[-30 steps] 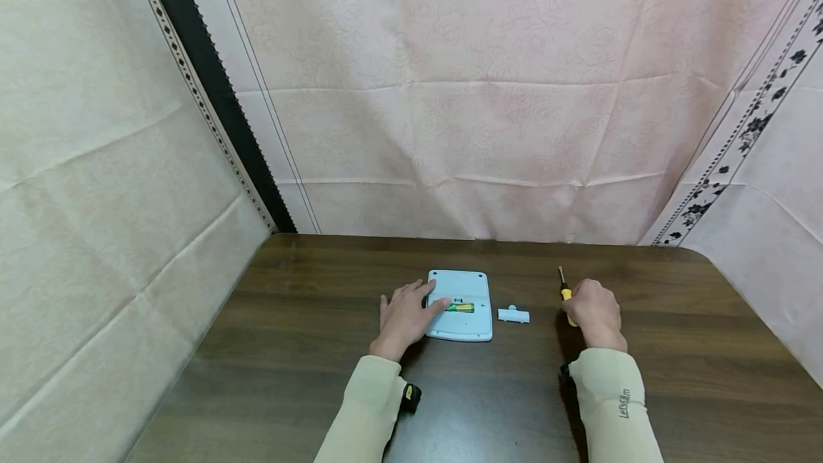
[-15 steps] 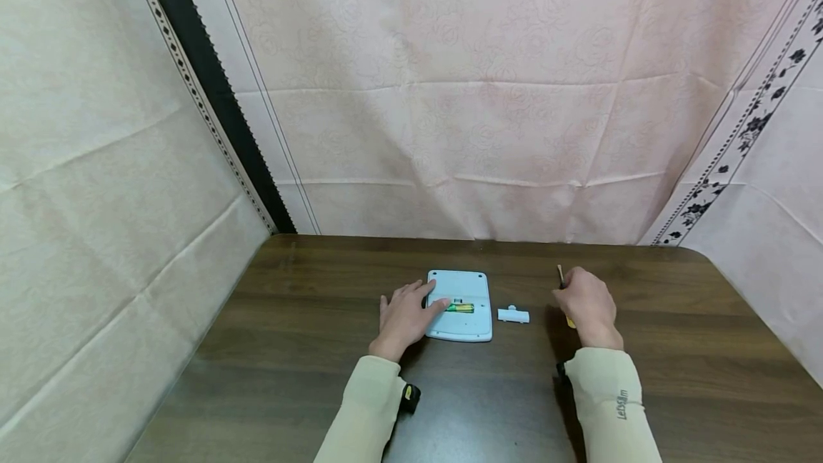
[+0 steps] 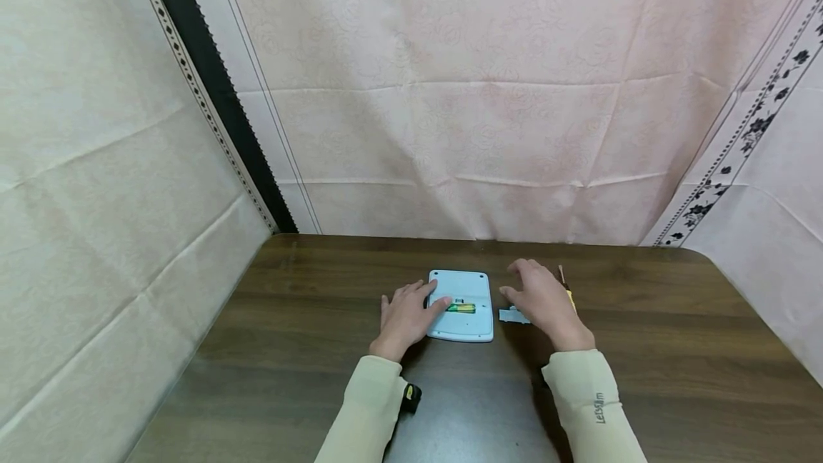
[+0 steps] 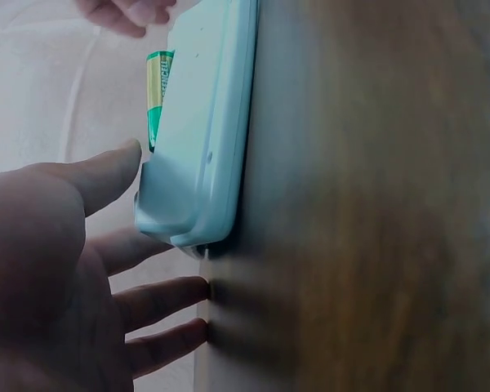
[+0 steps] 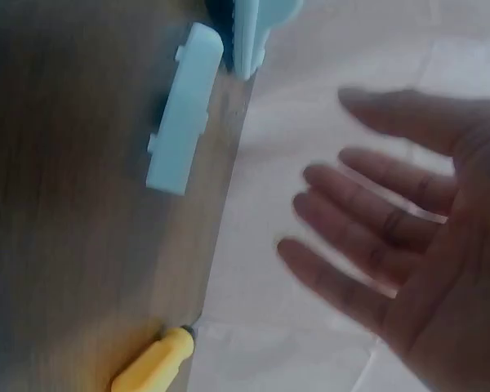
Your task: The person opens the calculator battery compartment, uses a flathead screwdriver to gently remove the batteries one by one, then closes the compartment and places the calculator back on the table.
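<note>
A light blue flat device lies on the table with its battery compartment uncovered. Inside sits a green and gold battery. My left hand rests at the device's left edge, fingers straight, thumb over its upper face. In the left wrist view, two of its fingertips touch the table beside the device. My right hand hovers with fingers spread and nothing in them. Below it lies the light blue battery cover, partly hidden from the head view. A yellow-handled screwdriver lies right of that hand.
The brown wooden table has its far edge just beyond the device. Pale patterned cloth hangs behind the table and at both sides. A black wrist camera sits on the left sleeve.
My right hand has let go of the screwdriver, leaving it on the table. It has moved left over the battery cover with its fingers opening out. The left hand stays in place.
</note>
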`<state>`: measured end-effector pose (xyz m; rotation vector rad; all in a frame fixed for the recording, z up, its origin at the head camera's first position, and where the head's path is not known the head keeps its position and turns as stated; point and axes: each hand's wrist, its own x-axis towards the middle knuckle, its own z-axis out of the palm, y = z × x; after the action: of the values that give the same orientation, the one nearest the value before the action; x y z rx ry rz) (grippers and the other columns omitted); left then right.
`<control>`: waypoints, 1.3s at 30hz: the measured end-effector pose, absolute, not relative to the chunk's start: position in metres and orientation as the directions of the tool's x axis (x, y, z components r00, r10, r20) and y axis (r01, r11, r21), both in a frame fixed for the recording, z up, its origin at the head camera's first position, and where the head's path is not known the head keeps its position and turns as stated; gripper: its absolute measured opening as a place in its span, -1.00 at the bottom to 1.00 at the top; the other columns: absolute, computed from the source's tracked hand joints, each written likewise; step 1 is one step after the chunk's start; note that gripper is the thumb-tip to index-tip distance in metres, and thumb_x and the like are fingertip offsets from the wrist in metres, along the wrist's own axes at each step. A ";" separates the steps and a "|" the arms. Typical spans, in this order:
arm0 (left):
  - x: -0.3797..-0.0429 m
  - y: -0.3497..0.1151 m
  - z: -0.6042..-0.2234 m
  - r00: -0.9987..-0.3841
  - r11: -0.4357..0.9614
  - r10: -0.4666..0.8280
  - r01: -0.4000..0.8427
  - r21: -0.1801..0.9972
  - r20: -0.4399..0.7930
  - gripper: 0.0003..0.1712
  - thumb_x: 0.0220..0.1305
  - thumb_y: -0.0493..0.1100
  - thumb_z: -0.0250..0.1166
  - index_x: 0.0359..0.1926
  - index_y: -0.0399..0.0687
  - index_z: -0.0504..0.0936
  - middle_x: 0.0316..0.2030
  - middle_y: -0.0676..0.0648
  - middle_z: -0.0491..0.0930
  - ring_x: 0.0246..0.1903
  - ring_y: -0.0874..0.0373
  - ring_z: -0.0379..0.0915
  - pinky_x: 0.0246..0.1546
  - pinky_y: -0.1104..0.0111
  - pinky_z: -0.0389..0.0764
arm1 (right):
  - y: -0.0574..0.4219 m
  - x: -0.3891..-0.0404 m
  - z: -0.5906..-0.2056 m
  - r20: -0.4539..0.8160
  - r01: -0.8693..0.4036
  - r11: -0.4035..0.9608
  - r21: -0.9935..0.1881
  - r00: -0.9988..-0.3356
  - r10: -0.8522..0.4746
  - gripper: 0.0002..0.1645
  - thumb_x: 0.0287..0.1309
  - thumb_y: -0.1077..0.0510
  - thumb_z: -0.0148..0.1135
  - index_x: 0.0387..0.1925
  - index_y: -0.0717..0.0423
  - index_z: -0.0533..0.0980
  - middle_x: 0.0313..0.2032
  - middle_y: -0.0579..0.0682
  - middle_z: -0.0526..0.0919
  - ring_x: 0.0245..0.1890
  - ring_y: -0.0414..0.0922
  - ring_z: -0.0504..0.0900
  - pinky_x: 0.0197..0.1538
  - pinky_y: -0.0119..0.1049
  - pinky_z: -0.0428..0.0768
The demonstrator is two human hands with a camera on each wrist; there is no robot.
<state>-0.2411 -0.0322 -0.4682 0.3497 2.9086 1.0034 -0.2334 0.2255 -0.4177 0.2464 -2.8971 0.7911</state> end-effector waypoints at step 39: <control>-0.242 -0.038 -0.464 -0.959 0.767 0.281 0.255 0.588 0.050 -0.37 0.63 0.21 0.12 0.53 0.05 0.50 0.50 -0.25 0.38 0.52 -0.26 0.20 0.43 -0.46 -0.03 | 0.157 -0.235 -0.445 0.254 -0.496 0.773 -0.395 -0.868 -0.427 -0.84 0.18 0.28 0.58 -0.21 0.10 0.75 -0.24 -0.08 0.66 -0.12 -0.07 0.66 -0.02 -0.07 0.72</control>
<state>-0.2417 -0.0382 -0.4645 0.4422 2.9147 0.9611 -0.2347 0.1565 -0.4448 0.7371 -2.8159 0.6906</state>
